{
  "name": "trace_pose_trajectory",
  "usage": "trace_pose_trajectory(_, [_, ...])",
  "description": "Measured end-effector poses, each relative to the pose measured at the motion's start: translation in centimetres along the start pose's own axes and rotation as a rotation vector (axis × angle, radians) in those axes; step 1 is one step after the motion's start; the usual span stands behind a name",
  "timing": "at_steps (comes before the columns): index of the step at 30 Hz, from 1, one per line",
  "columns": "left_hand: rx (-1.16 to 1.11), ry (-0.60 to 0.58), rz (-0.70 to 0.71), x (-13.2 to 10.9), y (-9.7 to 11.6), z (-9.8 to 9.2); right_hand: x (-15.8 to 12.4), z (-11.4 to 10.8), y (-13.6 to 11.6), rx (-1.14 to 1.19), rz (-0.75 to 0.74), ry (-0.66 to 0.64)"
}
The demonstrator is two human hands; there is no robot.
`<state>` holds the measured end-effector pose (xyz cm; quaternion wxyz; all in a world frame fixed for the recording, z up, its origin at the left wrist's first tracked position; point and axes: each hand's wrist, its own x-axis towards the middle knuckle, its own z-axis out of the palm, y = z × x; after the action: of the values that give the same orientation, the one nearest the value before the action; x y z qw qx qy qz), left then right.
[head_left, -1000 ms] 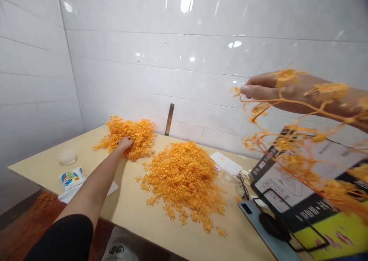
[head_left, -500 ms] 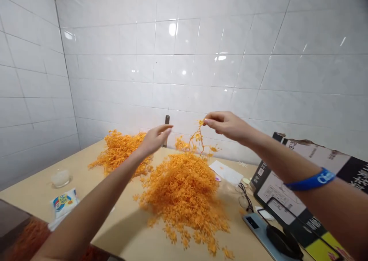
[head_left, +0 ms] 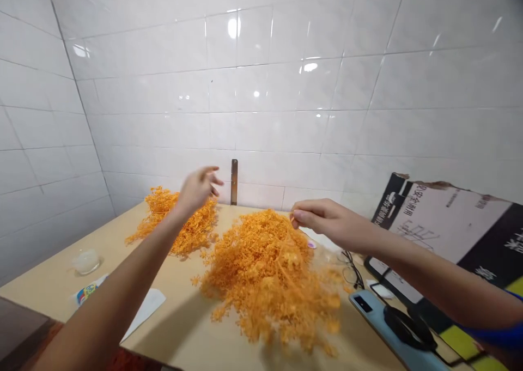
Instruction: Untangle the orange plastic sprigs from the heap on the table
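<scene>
My right hand [head_left: 322,222] hovers over the big orange pile [head_left: 261,267] in the middle of the table, thumb and fingers pinched on the top of an orange sprig [head_left: 300,275] that hangs blurred below it. My left hand [head_left: 199,186] is raised above the smaller orange pile [head_left: 180,221] at the back left, fingers loosely spread, holding nothing.
The tan table [head_left: 183,327] stands against a white tiled wall. A metal strip [head_left: 234,181] leans on the wall. A small clear cup [head_left: 86,261], a packet [head_left: 86,292] and paper lie left. Glasses [head_left: 349,270], a phone [head_left: 382,322] and a printed cardboard box [head_left: 445,235] sit right.
My right hand has dropped from above the table to just over the big pile, still holding the sprig. My left hand has lifted off the far pile and opened.
</scene>
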<state>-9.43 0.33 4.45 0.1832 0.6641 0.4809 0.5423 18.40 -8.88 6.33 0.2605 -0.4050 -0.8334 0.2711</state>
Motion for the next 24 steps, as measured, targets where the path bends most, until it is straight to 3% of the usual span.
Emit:
trace_pose_trajectory(3, [0.231, -0.361, -0.115, 0.1, -2.5, 2.7, 0.0, -0.4, 0.7, 0.265, 0.092, -0.009])
trace_pose_trajectory(7, [0.215, -0.441, -0.095, -1.1, -2.4, 5.8, 0.3, -0.6, 0.1, 0.505, 0.140, -0.030])
trace_pose_trajectory(11, [0.031, -0.518, 0.023, -4.2, 1.5, 6.5, 0.2, -0.1, -0.5, 0.553, 0.177, -0.040])
trace_pose_trajectory(14, [-0.193, -0.671, 0.107, -7.2, 4.5, 6.0, 0.1, 0.5, -0.5, 0.459, 0.101, -0.046])
trace_pose_trajectory(16, [-0.222, -0.677, 0.118, -8.9, 5.6, 5.3, -0.2, 1.0, -0.8, 0.309, 0.056, -0.055])
trace_pose_trajectory(21, [0.115, -0.599, 0.217, -12.6, 7.2, 2.1, -2.7, 3.1, -2.8, -0.252, -0.044, -0.102])
trace_pose_trajectory(24, [0.230, -0.633, 0.219, -15.7, 7.6, -1.1, -5.6, 4.4, -4.4, -0.371, -0.153, -0.229])
